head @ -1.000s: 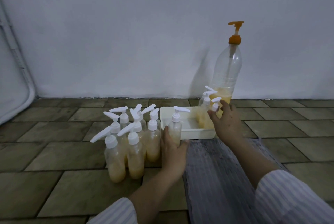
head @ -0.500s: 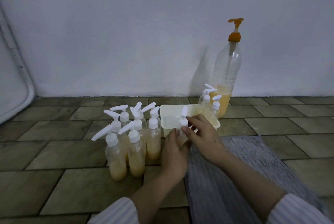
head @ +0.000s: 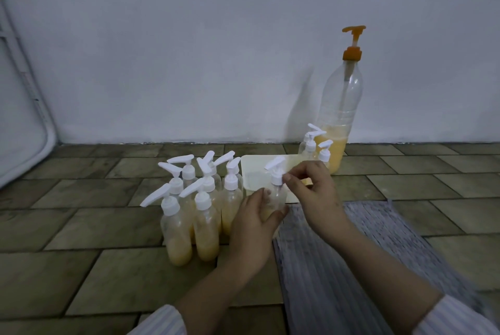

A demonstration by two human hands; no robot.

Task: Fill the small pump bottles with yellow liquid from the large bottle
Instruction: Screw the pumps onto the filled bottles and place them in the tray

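The left hand [head: 254,215] grips a small bottle [head: 275,194] by its body, upright, in front of the tray [head: 254,169]. The right hand [head: 311,186] pinches its white pump [head: 276,172] — fingers curled at the collar. The large bottle [head: 338,107] stands by the wall; filled bottles [head: 200,213] cluster left — on the floor.

Left hand [head: 253,219]: fingers and thumb curled round the body of a small pump bottle [head: 274,194], thumb at the right.
Left forearm: bare, rising from a striped sleeve at the bottom edge.
Right hand [head: 315,191]: thumb and fingertips pinch the white pump collar at the bottle's neck, back of hand upward.
Right forearm: bare, coming in from the lower right.
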